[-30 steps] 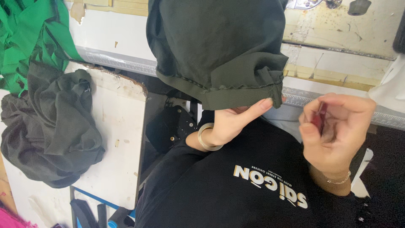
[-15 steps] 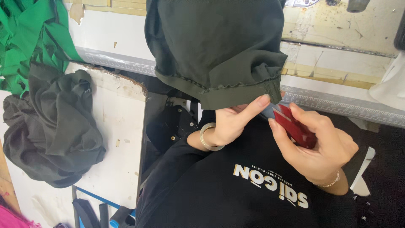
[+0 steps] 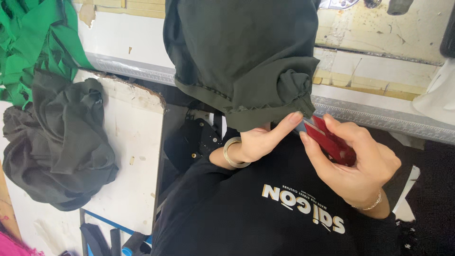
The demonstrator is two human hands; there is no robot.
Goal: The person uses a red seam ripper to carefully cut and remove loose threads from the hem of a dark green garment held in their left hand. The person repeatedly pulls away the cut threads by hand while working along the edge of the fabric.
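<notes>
A long white table (image 3: 118,42) with a ridged metal edge strip runs across the top of the view, its surface worn and chipped. A dark olive-green woven garment (image 3: 241,52) hangs over its front edge toward the person. The garment is large and loosely draped, its lower hem folded up into a thick band with a row of stitching, and one corner is bunched into a knot of folds at the right end of the hem.

At the left a white board (image 3: 128,156) with a chipped brown edge carries a crumpled heap of dark grey-green cloth (image 3: 57,142); beside it, at the far upper left, lies a pile of bright green fabric (image 3: 28,42). No box or bin shows.

Below the hem is the person's black printed shirt (image 3: 256,218).

The left hand (image 3: 260,142), a plain metal bangle (image 3: 232,152) on its wrist, is mostly curled, with one finger stretched out and its tip touching the garment's hem near the bunched corner.

The right hand (image 3: 355,161), with a thin chain bracelet (image 3: 372,205) at the wrist, is closed round a small red thread snipper (image 3: 329,140), whose tip points up at the hem corner, just beside the left fingertip.
</notes>
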